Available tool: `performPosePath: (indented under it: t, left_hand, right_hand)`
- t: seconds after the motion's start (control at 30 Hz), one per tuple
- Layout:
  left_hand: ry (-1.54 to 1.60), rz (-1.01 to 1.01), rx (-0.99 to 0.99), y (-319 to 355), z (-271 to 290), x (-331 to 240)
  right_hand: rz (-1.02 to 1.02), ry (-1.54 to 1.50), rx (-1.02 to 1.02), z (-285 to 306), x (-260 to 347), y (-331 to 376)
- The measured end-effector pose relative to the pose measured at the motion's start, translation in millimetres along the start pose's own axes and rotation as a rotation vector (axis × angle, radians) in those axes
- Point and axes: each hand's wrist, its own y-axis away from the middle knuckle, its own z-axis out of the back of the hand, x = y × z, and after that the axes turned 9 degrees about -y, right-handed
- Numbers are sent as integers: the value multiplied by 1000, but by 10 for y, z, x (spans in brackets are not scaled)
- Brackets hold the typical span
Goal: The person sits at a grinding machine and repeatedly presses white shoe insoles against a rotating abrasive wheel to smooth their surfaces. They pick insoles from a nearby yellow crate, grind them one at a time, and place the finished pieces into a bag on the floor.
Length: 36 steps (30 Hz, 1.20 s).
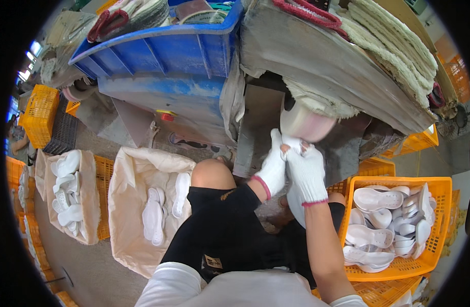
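Observation:
Both my hands wear white knit gloves with pink cuffs. They meet in front of a pale, pinkish-white wheel (312, 122) that looks blurred on its rim. My left hand (272, 165) is closed at the wheel's lower left. Close beside it, my right hand (306, 173) is closed too, with bare fingertips showing through the glove. Between them they grip a white shoe sole (295, 200); its upper end lies at the wheel's lower edge, and most of it is hidden by the gloves.
At right, an orange crate (351, 233) is heaped with white soles. A cloth-lined container (123, 204) to my left holds several more; another lined crate (94, 204) stands beyond it. Ahead are a blue bin (158, 53) and a grey cover (317, 61) bearing fleecy pads (393, 43).

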Motion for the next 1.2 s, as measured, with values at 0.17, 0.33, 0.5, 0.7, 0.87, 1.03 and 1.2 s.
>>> performPosePath:
  t: [0.17,0.33,0.5,0.7,0.87,1.03,1.2]
  left_hand:
    - [56,-126,-108,266,-122,183]
    - [80,236,-136,425,18,218]
    - [113,398,-236,414,-54,276]
    - [99,274,-166,97,-308,-147]
    - [288,479,-36,369,-388,51]
    - [251,289,55,742,-307,423]
    - [238,262,-42,755,15,291]
  right_hand:
    - [284,22,-4,315,-266,605]
    - [-103,-412,32,882,-611,1158]
    - [298,402,453,1127,-377,1415]
    - [434,1093,246,567,66,948]
    - [716,892,236,688,89,1383]
    - [-26,449,265,1048,-261,1843]
    - [-107,329,349,1197,-248,1880]
